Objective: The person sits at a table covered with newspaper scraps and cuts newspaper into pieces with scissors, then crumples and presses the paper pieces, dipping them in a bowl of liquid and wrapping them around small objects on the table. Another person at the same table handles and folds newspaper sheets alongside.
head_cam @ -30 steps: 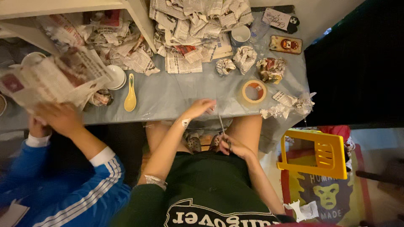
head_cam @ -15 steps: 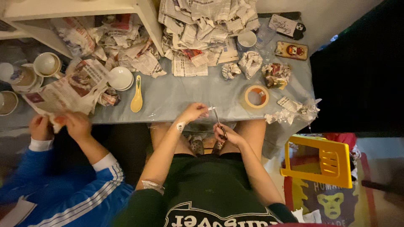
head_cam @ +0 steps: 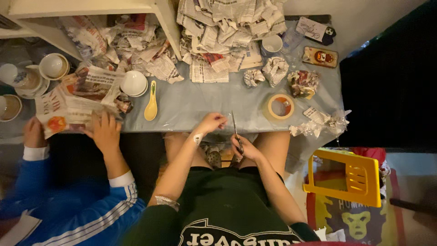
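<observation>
Our right hand [head_cam: 246, 148] clamped on scissors [head_cam: 236, 132], blades now upright; left hand [head_cam: 210, 123] pinching clear tape, nearer tabletop [head_cam: 205, 102] edge.

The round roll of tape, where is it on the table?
In the head view, the round roll of tape lies on the grey-blue table, right of the scissors, below crumpled newspaper balls.

A dark green tee with white curved lettering across the chest is worn, sleeves short. A small white tag or bandage is seen at the left wrist [head_cam: 198, 138]. Legs are left bare.
</observation>
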Demonstrator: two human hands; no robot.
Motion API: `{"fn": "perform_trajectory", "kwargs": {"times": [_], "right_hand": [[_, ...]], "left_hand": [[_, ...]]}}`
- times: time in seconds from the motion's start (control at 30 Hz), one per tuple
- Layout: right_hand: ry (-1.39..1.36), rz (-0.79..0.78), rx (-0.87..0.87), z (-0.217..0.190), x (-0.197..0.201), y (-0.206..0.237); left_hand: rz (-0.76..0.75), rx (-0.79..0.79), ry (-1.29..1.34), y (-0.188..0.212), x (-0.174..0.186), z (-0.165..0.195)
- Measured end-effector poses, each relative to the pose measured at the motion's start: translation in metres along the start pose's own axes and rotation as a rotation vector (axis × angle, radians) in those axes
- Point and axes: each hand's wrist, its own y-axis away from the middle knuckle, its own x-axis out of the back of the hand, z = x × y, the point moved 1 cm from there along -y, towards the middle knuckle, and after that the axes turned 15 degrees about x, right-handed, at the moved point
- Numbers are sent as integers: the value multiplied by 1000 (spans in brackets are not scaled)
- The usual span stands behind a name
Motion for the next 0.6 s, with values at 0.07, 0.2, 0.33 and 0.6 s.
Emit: {"fn": "perform_trajectory", "kwargs": {"times": [0.07,0.2,0.33,0.6], "right_hand": [[19,9,-30,4,2,3],[41,3,-11,12,7,8],[72,47,-76,20,11,8],[50,41,-65,32,20,6]], "left_hand": [[193,39,-296,-2,3,0],[475,-192,-627,5,21,10],[513,-399,-432,25,67,37],[691,-1141,74,118,184,191]]}}
